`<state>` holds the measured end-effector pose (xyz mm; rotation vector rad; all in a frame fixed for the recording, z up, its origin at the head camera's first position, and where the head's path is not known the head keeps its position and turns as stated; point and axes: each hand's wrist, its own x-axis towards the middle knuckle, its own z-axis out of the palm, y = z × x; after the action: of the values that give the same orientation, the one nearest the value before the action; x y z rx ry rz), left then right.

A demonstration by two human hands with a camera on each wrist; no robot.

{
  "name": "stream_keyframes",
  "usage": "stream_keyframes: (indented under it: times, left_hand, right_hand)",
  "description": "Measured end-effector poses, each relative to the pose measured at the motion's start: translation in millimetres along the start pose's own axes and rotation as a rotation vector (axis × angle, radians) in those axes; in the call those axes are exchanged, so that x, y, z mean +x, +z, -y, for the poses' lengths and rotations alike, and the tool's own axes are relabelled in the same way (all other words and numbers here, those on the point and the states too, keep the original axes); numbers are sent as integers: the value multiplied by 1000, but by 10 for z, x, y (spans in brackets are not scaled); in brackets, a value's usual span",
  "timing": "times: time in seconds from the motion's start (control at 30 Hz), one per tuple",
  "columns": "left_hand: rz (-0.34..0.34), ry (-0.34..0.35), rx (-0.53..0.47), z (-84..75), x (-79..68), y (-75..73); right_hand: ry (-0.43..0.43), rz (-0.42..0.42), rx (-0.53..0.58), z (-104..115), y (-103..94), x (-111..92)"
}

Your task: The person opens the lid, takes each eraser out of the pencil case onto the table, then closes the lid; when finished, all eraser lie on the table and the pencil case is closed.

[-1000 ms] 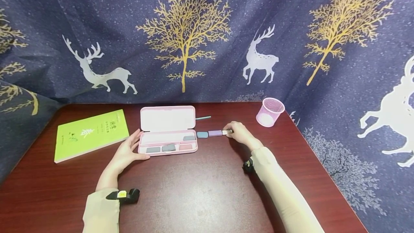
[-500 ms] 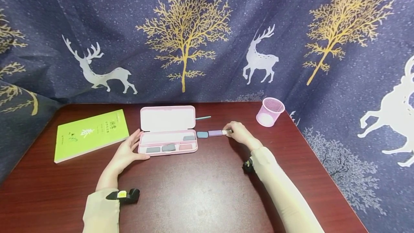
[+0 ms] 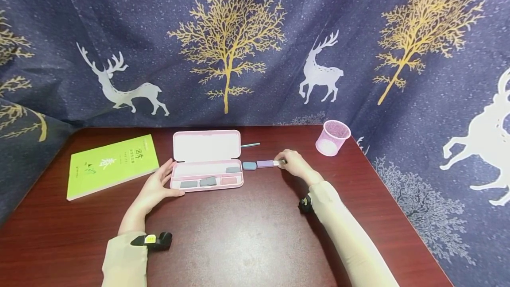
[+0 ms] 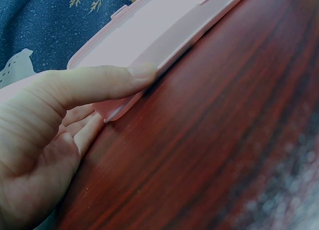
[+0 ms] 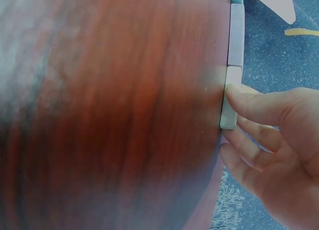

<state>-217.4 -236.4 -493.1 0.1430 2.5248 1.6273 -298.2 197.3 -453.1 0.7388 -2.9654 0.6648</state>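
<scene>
An opened pink pencil case [image 3: 206, 166] lies on the table, its lid folded back. My left hand [image 3: 156, 188] grips its left end, thumb along the front edge and fingers at the side, as the left wrist view also shows. Inside lie several grey and pink flat blocks. To the right of the case stretches a row: a blue rounded block [image 3: 249, 166], a purple block [image 3: 264, 164] and a white block that looks like an eraser [image 5: 230, 108]. My right hand [image 3: 294, 163] pinches the white eraser between thumb and fingers, at the row's right end.
A green book [image 3: 113, 166] lies at the left. At the back right stands a pink mesh pen cup [image 3: 333, 138]. A thin teal stick, perhaps a pencil [image 3: 250, 145], lies behind the row. A patterned dark blue cloth [image 3: 255, 79] hangs along the table's far edge.
</scene>
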Motion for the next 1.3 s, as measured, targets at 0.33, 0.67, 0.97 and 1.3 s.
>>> stream_keyframes:
  times: [0.33,0.67,0.97,1.3]
  left_hand:
    - [0,4,2,8,-4,-9]
    - [4,9,-10,-47,-20,-9]
    - [-2,4,3,-2,-16,-10]
    - [4,8,-2,-34,-28,-8]
  right_hand:
    - [32,12,17,-4,-3,9]
    - [6,-36,69,143,-80,39]
    - [-47,-82,75,348,4,123]
    - [-71,-67,122,634,144,223]
